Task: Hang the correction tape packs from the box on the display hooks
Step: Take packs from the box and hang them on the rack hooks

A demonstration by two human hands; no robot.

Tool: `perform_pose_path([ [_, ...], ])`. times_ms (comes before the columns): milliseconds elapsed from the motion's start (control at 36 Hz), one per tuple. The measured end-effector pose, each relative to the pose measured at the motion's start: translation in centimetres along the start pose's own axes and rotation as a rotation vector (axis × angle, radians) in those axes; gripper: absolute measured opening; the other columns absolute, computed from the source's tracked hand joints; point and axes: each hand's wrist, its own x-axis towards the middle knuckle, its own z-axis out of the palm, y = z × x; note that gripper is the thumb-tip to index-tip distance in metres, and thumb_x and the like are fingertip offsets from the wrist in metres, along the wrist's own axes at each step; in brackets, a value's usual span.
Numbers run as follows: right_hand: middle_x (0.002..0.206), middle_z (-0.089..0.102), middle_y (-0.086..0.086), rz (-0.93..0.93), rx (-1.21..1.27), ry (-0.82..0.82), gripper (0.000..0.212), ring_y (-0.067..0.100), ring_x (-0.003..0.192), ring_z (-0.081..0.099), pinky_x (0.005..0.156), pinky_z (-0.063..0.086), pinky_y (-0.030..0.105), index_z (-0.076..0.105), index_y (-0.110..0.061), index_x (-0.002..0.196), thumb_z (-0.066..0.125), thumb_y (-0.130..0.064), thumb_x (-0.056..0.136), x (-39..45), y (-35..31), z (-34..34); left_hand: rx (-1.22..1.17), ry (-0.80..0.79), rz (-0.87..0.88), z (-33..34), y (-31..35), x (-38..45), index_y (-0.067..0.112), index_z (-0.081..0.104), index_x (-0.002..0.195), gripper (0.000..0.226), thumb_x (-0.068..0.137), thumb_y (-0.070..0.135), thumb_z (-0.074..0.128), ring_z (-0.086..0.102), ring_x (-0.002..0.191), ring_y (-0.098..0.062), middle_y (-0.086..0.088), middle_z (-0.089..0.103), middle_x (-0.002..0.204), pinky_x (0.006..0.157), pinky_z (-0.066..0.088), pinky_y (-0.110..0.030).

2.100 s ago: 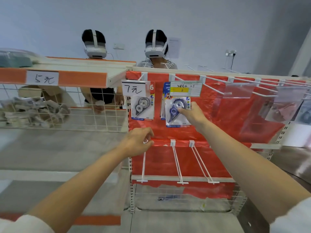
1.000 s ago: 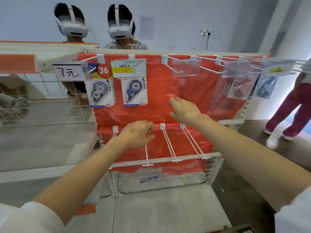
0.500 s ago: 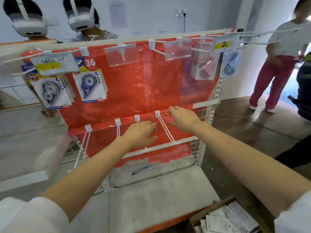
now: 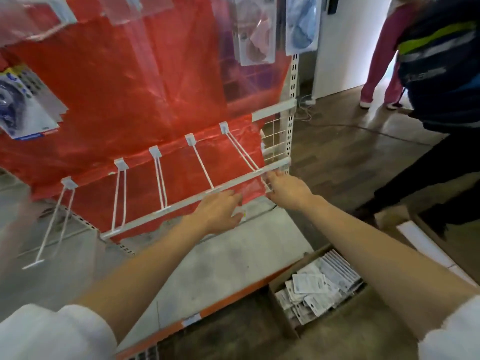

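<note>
A cardboard box (image 4: pixel 279 302) on the floor at the lower right holds several correction tape packs (image 4: pixel 315 287), backs up. On the red display panel (image 4: pixel 135 74), a lower row of white hooks (image 4: pixel 205 165) hangs bare. One hung pack (image 4: pixel 23 107) shows at the far left edge. My left hand (image 4: pixel 218 210) reaches out, holding nothing, fingers relaxed, near the tips of the lower hooks. My right hand (image 4: pixel 288 188) is out beside it, empty, close to the rightmost lower hook's tip.
A grey base shelf (image 4: pixel 220 255) with an orange edge lies below the hooks. Clear-packed items (image 4: pixel 255 29) hang top right. A white upright post (image 4: pixel 292 100) ends the rack. One person in dark clothes (image 4: pixel 441 81) stands close at the right, another in pink trousers (image 4: pixel 379 53) farther off.
My view has swung down and to the right, bringing the box fully into sight. Both hands have dropped from the upper hooks to the lower row, still empty.
</note>
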Motion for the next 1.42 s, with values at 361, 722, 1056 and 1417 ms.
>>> perform_pose_path([
  [361, 0.136, 0.046, 0.012, 0.225, 0.140, -0.254, 0.040, 0.031, 0.121, 0.050, 0.094, 0.042, 0.040, 0.041, -0.007, 0.130, 0.052, -0.026, 0.097, -5.1, 10.5, 10.4, -0.101, -0.248, 0.011, 11.5, 7.3, 4.4, 0.014, 0.046, 0.129, 0.039, 0.097, 0.035, 0.047, 0.052, 0.114, -0.026, -0.006, 0.050, 0.127, 0.086, 0.044, -0.035],
  [722, 0.134, 0.049, 0.015, 0.512, 0.330, -0.450, 0.041, 0.031, 0.121, 0.050, 0.095, 0.041, 0.035, 0.040, -0.006, 0.131, 0.050, -0.026, 0.097, -10.0, 16.6, 25.4, -0.139, -0.490, 0.072, 25.1, 10.8, 5.8, 0.010, 0.046, 0.127, 0.037, 0.096, 0.030, 0.046, 0.053, 0.111, -0.030, -0.012, 0.050, 0.123, 0.078, 0.044, -0.036],
  [1056, 0.124, 0.053, 0.015, 0.799, 0.466, -0.507, 0.036, 0.030, 0.115, 0.053, 0.087, 0.044, 0.032, 0.046, -0.007, 0.125, 0.055, -0.021, 0.093, -10.5, 22.0, 38.9, -0.200, -0.601, 0.137, 39.3, 11.3, 11.5, 0.012, 0.051, 0.122, 0.034, 0.093, 0.029, 0.051, 0.058, 0.105, -0.028, -0.010, 0.052, 0.124, 0.082, 0.053, -0.041],
  [1417, 0.131, 0.049, 0.014, 0.959, 0.526, -0.465, 0.037, 0.029, 0.122, 0.047, 0.092, 0.040, 0.030, 0.042, -0.003, 0.128, 0.053, -0.019, 0.097, -7.1, 26.6, 51.4, -0.238, -0.723, 0.168, 53.4, 11.0, 17.2, 0.007, 0.047, 0.127, 0.038, 0.094, 0.024, 0.052, 0.055, 0.110, -0.029, -0.012, 0.051, 0.126, 0.088, 0.050, -0.040],
])
